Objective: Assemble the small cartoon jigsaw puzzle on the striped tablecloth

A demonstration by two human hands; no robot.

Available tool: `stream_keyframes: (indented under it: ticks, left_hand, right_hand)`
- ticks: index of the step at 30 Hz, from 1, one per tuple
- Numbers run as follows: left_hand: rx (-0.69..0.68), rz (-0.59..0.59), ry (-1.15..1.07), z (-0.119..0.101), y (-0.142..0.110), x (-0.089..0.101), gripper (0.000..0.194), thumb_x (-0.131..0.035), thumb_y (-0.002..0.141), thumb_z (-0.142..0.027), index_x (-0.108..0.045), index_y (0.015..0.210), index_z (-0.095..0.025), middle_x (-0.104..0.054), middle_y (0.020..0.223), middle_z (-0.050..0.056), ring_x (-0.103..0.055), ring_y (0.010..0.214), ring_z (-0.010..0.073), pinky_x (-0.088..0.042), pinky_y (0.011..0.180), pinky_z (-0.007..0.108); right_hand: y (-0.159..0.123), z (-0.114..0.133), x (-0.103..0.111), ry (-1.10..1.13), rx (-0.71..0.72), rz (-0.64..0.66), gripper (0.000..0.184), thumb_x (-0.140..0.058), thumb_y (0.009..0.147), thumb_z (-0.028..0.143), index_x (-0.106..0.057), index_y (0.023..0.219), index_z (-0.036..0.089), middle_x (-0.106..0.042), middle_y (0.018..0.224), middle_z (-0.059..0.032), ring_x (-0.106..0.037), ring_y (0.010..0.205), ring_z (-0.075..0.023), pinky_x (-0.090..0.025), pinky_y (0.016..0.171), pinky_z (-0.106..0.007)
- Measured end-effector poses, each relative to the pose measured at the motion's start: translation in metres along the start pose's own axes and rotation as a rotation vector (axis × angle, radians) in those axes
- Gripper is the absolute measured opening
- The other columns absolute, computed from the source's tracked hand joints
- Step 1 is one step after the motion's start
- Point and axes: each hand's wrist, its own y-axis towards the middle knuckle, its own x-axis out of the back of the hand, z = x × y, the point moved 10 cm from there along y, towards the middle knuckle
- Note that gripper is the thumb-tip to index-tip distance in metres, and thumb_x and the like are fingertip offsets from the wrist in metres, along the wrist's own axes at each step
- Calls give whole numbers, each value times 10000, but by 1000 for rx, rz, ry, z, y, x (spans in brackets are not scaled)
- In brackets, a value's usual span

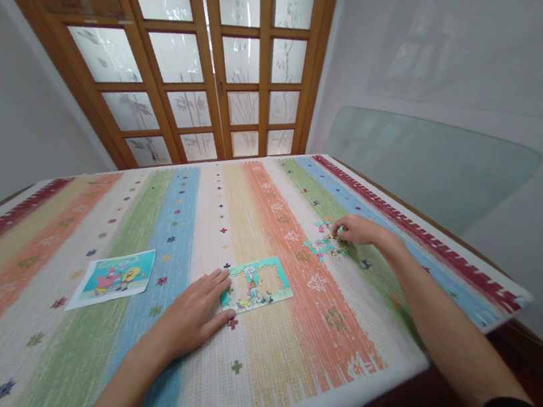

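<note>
A partly assembled jigsaw puzzle lies flat on the table. Its border and a cartoon figure in the middle are in place, with bare gaps to either side. My left hand rests flat at the puzzle's left edge, fingers stretched out and touching it. To the right lies a small heap of loose puzzle pieces, mostly turquoise with some pink and yellow. My right hand reaches into the heap's right side with bent fingers drawn together. Whatever is between those fingertips is hidden.
A printed cartoon picture lies on the left of the table. A striped, patterned cloth covers the tabletop. Behind stand wooden doors with glass panes. A pale glass panel leans by the right wall.
</note>
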Motion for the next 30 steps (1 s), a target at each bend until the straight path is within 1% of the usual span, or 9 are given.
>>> stream_keyframes:
  ticks: [3,8,12,16,21,24,27,30]
  left_hand:
    - [4,-6,-6,0,0,1,554,-434,1044,-541,-478,1468,-187,-437,1580,106,-457,1424,293,-374,1191,441]
    - [-6,-4,2,-1,0,0,561,-416,1050,-541,-470,1472,-174,-444,1575,116,-450,1429,289,-370,1192,447]
    - [-3,-18,-10,0,-1,1,560,-417,1048,-550,-465,1482,-199,-444,1577,100,-453,1428,285,-380,1188,449]
    - [-7,-8,-13,1,-1,-1,562,-423,1051,-541,-464,1484,-185,-439,1577,114,-447,1432,293,-385,1184,469]
    - [-8,0,7,1,-2,-2,574,-424,1053,-534,-450,1496,-170,-430,1579,129,-442,1436,297,-386,1183,477]
    - [-11,1,12,1,-3,-3,575,-419,1055,-533,-447,1498,-166,-431,1579,128,-445,1434,294,-384,1185,471]
    - [-8,-12,-2,3,-3,-3,565,-436,1048,-536,-461,1491,-187,-434,1581,107,-452,1429,289,-373,1194,462]
    - [-8,-19,-11,3,-2,-2,559,-443,1045,-535,-464,1492,-200,-431,1585,94,-449,1431,287,-377,1191,453]
  right_hand:
    - [-3,0,-1,0,16,-25,296,-545,707,95,-789,863,157,-689,682,-39,-578,619,-166,-410,646,-256]
    - [-11,-4,-4,28,33,-92,324,-508,736,136,-774,919,160,-604,585,2,-500,546,-151,-376,635,-266]
    - [-18,-9,-8,50,21,-142,349,-479,769,147,-760,976,159,-555,563,16,-466,532,-148,-346,600,-262]
    - [-23,-10,-11,81,35,-186,342,-490,773,145,-748,997,167,-518,544,32,-457,523,-145,-324,578,-251]
    - [-24,-7,-11,79,71,-222,344,-483,794,159,-751,1008,188,-530,550,29,-485,541,-153,-332,594,-248]
    - [-22,-4,-12,54,70,-250,415,-468,816,157,-727,1140,183,-556,557,26,-506,558,-161,-325,590,-248]
    - [-21,2,-13,4,36,-295,485,-464,837,156,-680,1270,174,-633,620,-3,-544,599,-175,-324,593,-255]
    - [-19,9,-16,-61,5,-289,482,-464,868,170,-684,1297,184,-697,696,-41,-585,645,-190,-342,615,-264]
